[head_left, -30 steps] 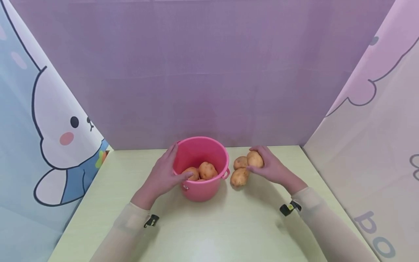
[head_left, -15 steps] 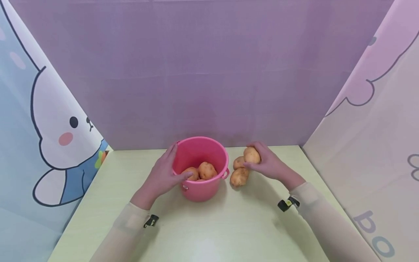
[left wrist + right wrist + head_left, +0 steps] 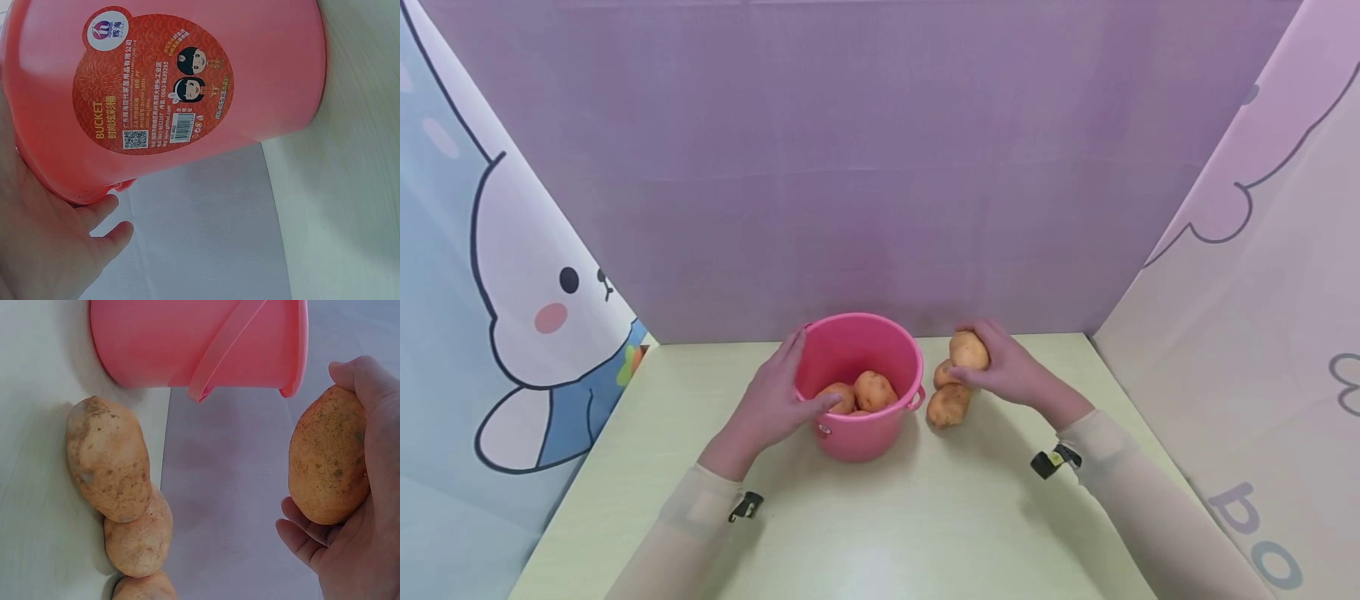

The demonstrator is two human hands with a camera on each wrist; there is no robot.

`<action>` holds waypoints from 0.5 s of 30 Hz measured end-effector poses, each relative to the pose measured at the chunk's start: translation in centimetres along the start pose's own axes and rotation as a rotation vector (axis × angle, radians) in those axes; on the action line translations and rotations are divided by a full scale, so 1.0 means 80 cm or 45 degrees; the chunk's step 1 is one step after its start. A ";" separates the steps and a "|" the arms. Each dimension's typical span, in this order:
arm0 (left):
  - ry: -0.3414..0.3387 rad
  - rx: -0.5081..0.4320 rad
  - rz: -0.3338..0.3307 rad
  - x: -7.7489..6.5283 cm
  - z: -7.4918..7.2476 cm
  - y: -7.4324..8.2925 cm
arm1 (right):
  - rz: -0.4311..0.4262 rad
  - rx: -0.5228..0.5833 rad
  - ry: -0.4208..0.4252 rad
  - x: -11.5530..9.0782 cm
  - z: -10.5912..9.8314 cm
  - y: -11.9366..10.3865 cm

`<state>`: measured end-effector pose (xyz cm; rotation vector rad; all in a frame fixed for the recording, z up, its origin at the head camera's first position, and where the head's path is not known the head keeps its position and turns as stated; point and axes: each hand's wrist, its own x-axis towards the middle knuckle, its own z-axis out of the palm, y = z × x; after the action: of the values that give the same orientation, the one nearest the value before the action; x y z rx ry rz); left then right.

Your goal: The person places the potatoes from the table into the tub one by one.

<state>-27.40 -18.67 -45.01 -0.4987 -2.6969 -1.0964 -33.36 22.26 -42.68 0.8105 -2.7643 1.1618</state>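
Observation:
A pink bucket (image 3: 859,437) stands upright on the table, with several potatoes (image 3: 876,390) inside it. My left hand (image 3: 775,396) holds the bucket's left rim, the thumb lying over the near edge; its contact is partly hidden. To the right of the bucket, my right hand (image 3: 1015,367) grips a potato (image 3: 328,456) between thumb and fingers, raised off the table. Below and left of it, a potato (image 3: 949,406) lies nearest me, touching another potato (image 3: 944,374) behind. The right wrist view also catches a third loose potato (image 3: 145,587), which the head view hides.
The pale table (image 3: 880,533) runs back to a purple cloth wall (image 3: 865,167). Printed side panels border it, a rabbit panel (image 3: 542,300) on the left and a pink cloud panel (image 3: 1262,275) on the right. The bucket's handle (image 3: 225,347) hangs down its side.
My right hand has lifted the potato slightly and moved it a little left, toward the bucket. My left hand and the bucket stay in place.

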 end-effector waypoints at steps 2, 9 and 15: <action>-0.003 0.002 -0.002 0.000 0.000 0.001 | -0.003 0.001 0.002 0.001 0.000 -0.004; -0.002 0.006 0.004 0.000 -0.001 0.000 | 0.004 -0.003 -0.029 0.012 -0.001 -0.018; -0.003 0.005 0.001 -0.001 -0.001 -0.001 | -0.020 -0.047 -0.053 0.023 -0.002 -0.033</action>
<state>-27.38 -18.80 -45.02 -0.5003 -2.7006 -1.0903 -33.69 19.97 -40.44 0.8608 -2.7984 1.1002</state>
